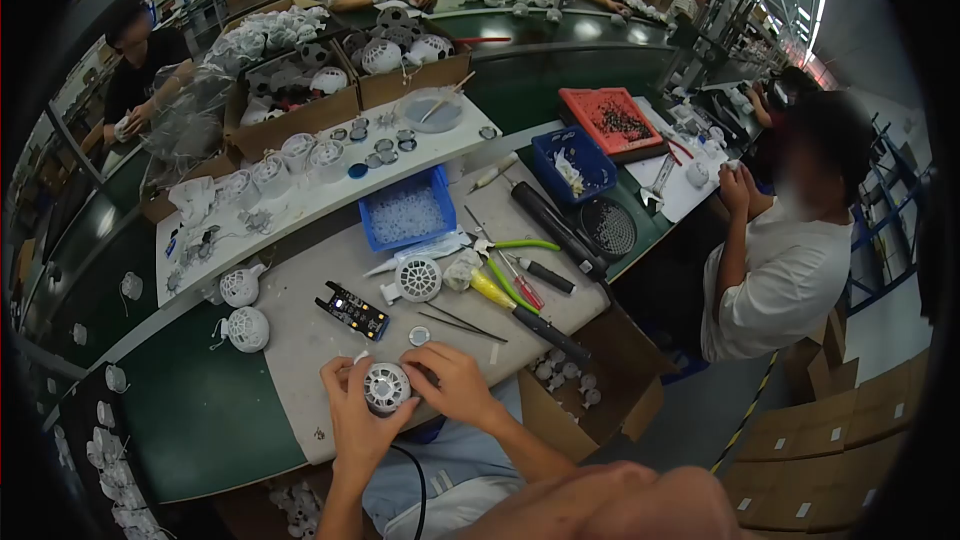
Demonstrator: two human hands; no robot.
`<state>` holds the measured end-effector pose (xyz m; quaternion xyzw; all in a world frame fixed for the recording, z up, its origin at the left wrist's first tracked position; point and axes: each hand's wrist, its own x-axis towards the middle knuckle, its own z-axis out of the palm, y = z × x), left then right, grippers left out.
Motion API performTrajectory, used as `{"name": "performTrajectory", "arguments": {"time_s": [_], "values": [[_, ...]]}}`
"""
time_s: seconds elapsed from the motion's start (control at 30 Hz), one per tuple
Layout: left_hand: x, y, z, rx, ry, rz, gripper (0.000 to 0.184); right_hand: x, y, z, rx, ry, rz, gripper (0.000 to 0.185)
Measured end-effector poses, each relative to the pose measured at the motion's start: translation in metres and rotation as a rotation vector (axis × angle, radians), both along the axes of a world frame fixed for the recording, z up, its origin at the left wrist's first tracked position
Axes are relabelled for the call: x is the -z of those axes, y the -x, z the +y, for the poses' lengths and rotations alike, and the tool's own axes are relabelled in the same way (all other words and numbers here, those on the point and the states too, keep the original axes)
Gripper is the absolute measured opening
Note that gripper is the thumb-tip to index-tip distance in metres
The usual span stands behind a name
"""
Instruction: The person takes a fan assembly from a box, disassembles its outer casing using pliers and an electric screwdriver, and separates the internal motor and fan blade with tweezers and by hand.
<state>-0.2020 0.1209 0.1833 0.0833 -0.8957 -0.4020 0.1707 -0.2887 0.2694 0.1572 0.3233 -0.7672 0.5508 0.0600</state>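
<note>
A white round housing with a slotted face (387, 387) is held between both hands at the front edge of the work mat. My left hand (352, 402) is closed around its left side, thumb and fingers against the rim. My right hand (450, 380) presses its fingertips to the right side. Just above them lies a small round metal-rimmed disc (419, 336). Black tweezers (463, 323) rest to the right of it. A black circuit-board device with small lights (352, 311) lies up and left, and another white slotted round part (417, 280) sits beyond.
Green-handled pliers (512, 275) and other hand tools lie to the right. A blue bin of clear small parts (405, 210) stands at the shelf. Two white openwork balls (243, 328) rest at left. A co-worker (785, 240) sits at right; an open carton (600, 395) stands below.
</note>
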Motion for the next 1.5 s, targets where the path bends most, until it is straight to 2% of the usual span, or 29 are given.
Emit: {"name": "performTrajectory", "arguments": {"time_s": [0.27, 0.37, 0.43, 0.47, 0.53, 0.67, 0.73, 0.93, 1.03, 1.5], "values": [[0.009, -0.003, -0.006, -0.003, -0.105, 0.113, 0.068, -0.001, -0.001, -0.002, -0.042, -0.058, -0.075, 0.012], [0.007, -0.005, -0.012, -0.005, -0.170, 0.141, 0.062, -0.005, -0.002, -0.002, -0.101, -0.074, -0.181, 0.019], [0.019, -0.003, -0.018, 0.030, -0.417, 0.267, 0.065, -0.005, -0.002, -0.003, -0.243, -0.012, -0.360, 0.035], [0.022, -0.003, -0.019, 0.027, -0.419, 0.274, 0.065, -0.006, -0.002, -0.004, -0.246, -0.015, -0.354, 0.035], [0.021, -0.002, -0.020, 0.080, -0.642, 0.317, 0.066, -0.010, -0.001, -0.007, -0.415, 0.071, -0.421, 0.052], [0.025, -0.001, -0.024, 0.103, -0.662, 0.346, 0.066, 0.004, 0.005, -0.014, -0.532, 0.091, -0.484, 0.061], [0.023, -0.001, -0.022, 0.101, -0.732, 0.340, 0.064, 0.002, 0.004, -0.016, -0.601, 0.232, -0.566, 0.065], [0.028, -0.001, -0.026, 0.142, -0.814, 0.281, 0.066, -0.001, 0.007, -0.016, -0.625, 0.240, -0.734, 0.067], [0.026, -0.001, -0.027, 0.180, -0.913, 0.214, 0.066, -0.004, 0.007, -0.013, -0.605, 0.226, -0.721, 0.067], [0.023, -0.002, -0.026, 0.214, -0.856, 0.222, 0.067, 0.002, 0.001, -0.011, -0.540, 0.287, -0.646, 0.061]]}}
